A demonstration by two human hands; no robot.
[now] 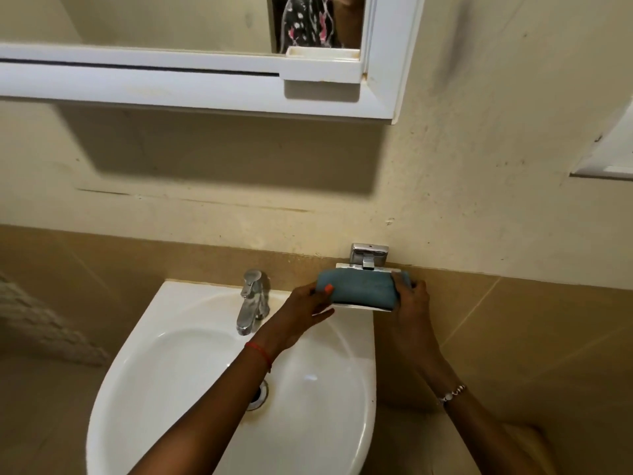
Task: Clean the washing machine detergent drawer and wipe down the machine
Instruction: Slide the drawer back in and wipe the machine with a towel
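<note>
Gripping at the left end, the left hand [308, 305] has its thumb down on the folded blue cloth [359, 289], w/ the fingers running under the front lip of the chrome tray [356, 307] the cloth lies on. At the other end the right hand [411, 303] is curled round the cloth's right edge, so 2 hands hold 1 small bundle.

My read: this is fetching the cloth, prob. to wet it before any wiping. To do it well:
- Lift straight up & toward the body, both ends level, so the fold doesn't drop open into the basin.
- Get the left fingers clear of the tray lip first, or the tray gets tugged on its wall bracket [368, 255].
- The cloth looks soft & limp, so it'll sag in the middle if held by 1 end only.

Neither the washing machine nor its drawer is in view, so the main job looks not yet begun.

Room, L to R: a blurred textured patch at far left, can't tell what. Then a white basin [164, 337], its chrome tap [251, 299] at the back and the drain [258, 395] partly hidden by the left arm. A white-framed mirror cabinet [205, 87] hangs above. Cream plaster wall, scuffed, over tan tiles. A pale recess [613, 159] sits at far right.
</note>
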